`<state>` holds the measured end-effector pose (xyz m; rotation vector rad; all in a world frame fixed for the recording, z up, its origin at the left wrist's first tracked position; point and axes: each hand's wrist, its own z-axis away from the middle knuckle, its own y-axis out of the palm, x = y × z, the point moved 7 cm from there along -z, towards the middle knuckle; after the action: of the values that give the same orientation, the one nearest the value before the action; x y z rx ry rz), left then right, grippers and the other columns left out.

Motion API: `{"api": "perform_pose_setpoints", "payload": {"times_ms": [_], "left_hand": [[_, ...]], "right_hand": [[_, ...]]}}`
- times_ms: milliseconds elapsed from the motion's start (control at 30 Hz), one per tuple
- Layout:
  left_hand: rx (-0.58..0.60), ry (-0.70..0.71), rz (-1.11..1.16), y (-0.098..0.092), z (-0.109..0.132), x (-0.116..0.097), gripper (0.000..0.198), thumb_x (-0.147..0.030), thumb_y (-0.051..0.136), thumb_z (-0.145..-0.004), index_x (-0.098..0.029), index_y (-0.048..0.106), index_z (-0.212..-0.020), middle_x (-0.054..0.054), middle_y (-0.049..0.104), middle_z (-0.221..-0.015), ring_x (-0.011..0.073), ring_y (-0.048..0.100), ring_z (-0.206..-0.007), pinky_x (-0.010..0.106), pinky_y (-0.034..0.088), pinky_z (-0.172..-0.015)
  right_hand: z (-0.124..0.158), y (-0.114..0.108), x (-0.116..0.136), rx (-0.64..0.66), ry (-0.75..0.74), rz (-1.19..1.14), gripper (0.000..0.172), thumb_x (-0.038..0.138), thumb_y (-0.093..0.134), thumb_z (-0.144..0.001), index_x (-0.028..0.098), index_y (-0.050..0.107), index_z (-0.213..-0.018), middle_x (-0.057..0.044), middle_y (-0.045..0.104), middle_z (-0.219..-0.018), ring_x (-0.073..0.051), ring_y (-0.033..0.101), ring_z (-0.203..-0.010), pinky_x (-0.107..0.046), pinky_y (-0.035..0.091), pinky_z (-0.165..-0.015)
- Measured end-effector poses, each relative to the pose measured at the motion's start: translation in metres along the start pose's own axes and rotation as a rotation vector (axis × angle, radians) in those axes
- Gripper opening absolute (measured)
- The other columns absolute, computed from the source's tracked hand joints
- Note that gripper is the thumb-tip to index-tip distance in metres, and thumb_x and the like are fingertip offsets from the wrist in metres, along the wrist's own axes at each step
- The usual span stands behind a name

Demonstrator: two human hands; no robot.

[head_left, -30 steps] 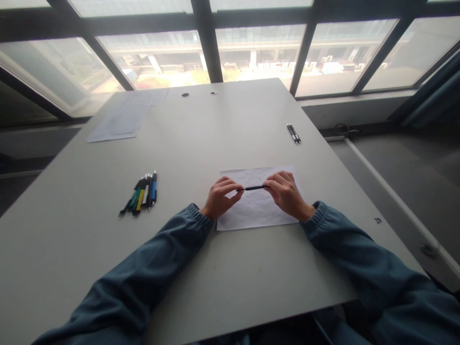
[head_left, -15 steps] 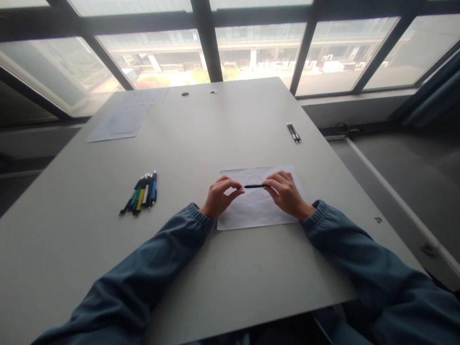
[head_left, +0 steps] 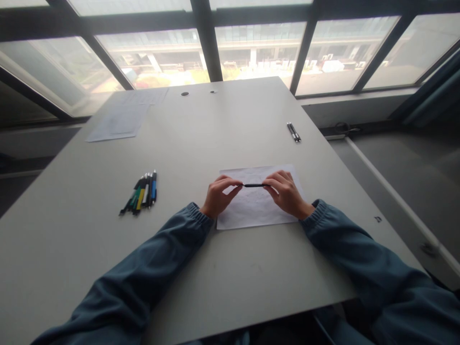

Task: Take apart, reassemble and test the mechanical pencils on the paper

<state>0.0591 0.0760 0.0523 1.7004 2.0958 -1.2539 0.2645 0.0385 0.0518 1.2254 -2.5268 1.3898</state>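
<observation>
A slim dark pen (head_left: 254,185) is stretched level between my two hands, above a white sheet of paper (head_left: 258,215) with faint marks on it. My left hand (head_left: 219,195) pinches the pen's left end, where a small silvery part shows, between thumb and fingers. At the other end, my right hand (head_left: 285,192) grips it with thumb and fingertips, hiding that tip. Both wrists rest close to the sheet's side edges.
Left of the sheet lies a bunch of several coloured pens (head_left: 143,194). Two dark pens (head_left: 293,132) sit near the right edge of the white table (head_left: 223,129). More papers (head_left: 120,117) lie at the far left, and windows stand behind.
The left fingers have shifted slightly at the pen's left end, and the pen sits a touch higher and more level. My right hand has hardly moved.
</observation>
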Motion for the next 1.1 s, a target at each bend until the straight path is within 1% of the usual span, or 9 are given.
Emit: {"api": "perform_pose_setpoints", "payload": {"times_ms": [333,500,733,900,1100], "left_hand": [[0.046,0.021,0.017,0.0032,0.0001,0.0001,0.010,-0.026,0.074,-0.087,-0.019,0.076,-0.094,0.006,0.076,-0.084,0.0170,0.066,-0.077,0.033,0.056,-0.073],[0.065,0.024,0.008,0.0045,0.0011,0.0019,0.011,-0.029,0.074,-0.088,-0.019,0.077,-0.092,0.006,0.076,-0.082,0.0171,0.066,-0.075,0.033,0.056,-0.072],[0.071,0.034,0.008,0.0049,0.0017,0.0023,0.009,-0.028,0.074,-0.087,-0.019,0.076,-0.090,0.005,0.076,-0.080,0.0166,0.065,-0.074,0.032,0.055,-0.072],[0.084,0.038,0.013,0.0054,0.0014,0.0019,0.009,-0.027,0.074,-0.087,-0.019,0.076,-0.091,0.005,0.076,-0.082,0.0167,0.066,-0.075,0.033,0.055,-0.074],[0.105,0.025,0.011,0.0059,0.0004,0.0006,0.010,-0.028,0.072,-0.089,-0.020,0.075,-0.093,0.005,0.075,-0.083,0.0175,0.066,-0.078,0.034,0.056,-0.076]], "right_hand": [[0.0009,-0.0017,-0.0004,-0.039,-0.012,0.020,0.006,0.021,0.061,-0.097,0.022,0.067,-0.099,-0.006,0.069,-0.098,-0.023,0.056,-0.095,-0.041,0.041,-0.088],[0.0006,-0.0023,0.0014,-0.038,-0.040,0.031,0.007,0.020,0.062,-0.096,0.023,0.067,-0.100,-0.006,0.069,-0.098,-0.023,0.056,-0.096,-0.042,0.041,-0.089],[0.0002,-0.0037,0.0054,-0.046,-0.084,0.053,0.008,0.020,0.063,-0.095,0.023,0.067,-0.101,-0.006,0.069,-0.098,-0.023,0.056,-0.096,-0.042,0.041,-0.090],[-0.0002,-0.0032,0.0070,-0.024,-0.090,0.056,0.008,0.020,0.060,-0.097,0.023,0.066,-0.101,-0.006,0.069,-0.098,-0.023,0.056,-0.096,-0.043,0.040,-0.092],[-0.0002,0.0001,0.0057,0.038,-0.063,0.048,0.012,0.021,0.056,-0.098,0.024,0.067,-0.104,-0.006,0.069,-0.100,-0.024,0.055,-0.099,-0.045,0.038,-0.095]]}}
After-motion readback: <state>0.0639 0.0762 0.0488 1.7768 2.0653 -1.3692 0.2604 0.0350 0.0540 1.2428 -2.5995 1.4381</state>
